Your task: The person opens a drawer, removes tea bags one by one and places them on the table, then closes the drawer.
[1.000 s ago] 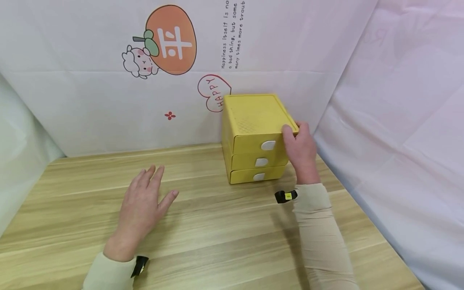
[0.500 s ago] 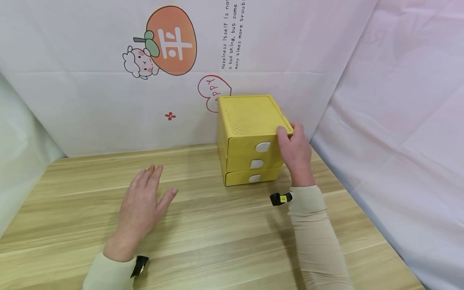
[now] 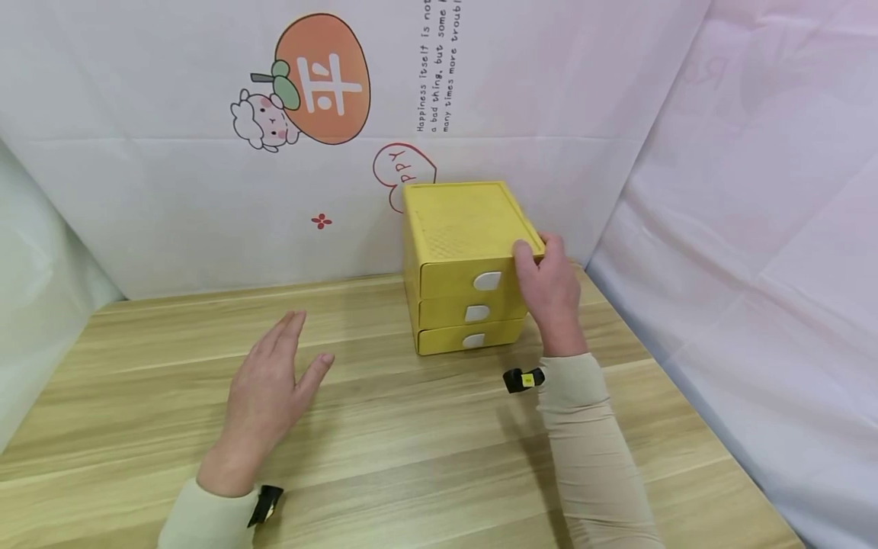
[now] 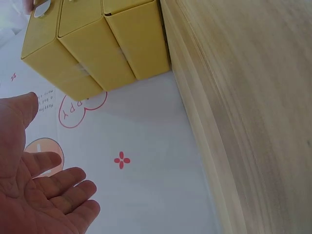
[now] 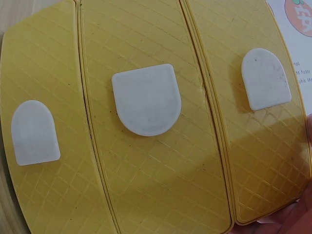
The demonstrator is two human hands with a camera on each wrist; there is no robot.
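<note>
A yellow three-drawer box stands upright on the wooden table against the back cloth. Each drawer front carries a white rounded tab; the middle tab shows large in the right wrist view. My right hand grips the box at its front right top corner, thumb on the top edge and fingers down the right side, partly hidden. To the left of the box, my left hand is held over the table with fingers straight and thumb spread. In the left wrist view its palm faces the box and holds nothing.
The wooden table reaches a right edge beside the right forearm. Behind stands a white cloth printed with an orange fruit, a heart and lettering. Another pale cloth hangs on the right. Black straps ring both wrists.
The drawer box has slid left along the table, with my right hand moving along on its corner. My left hand has stayed nearly in place, its fingers drawn closer together.
</note>
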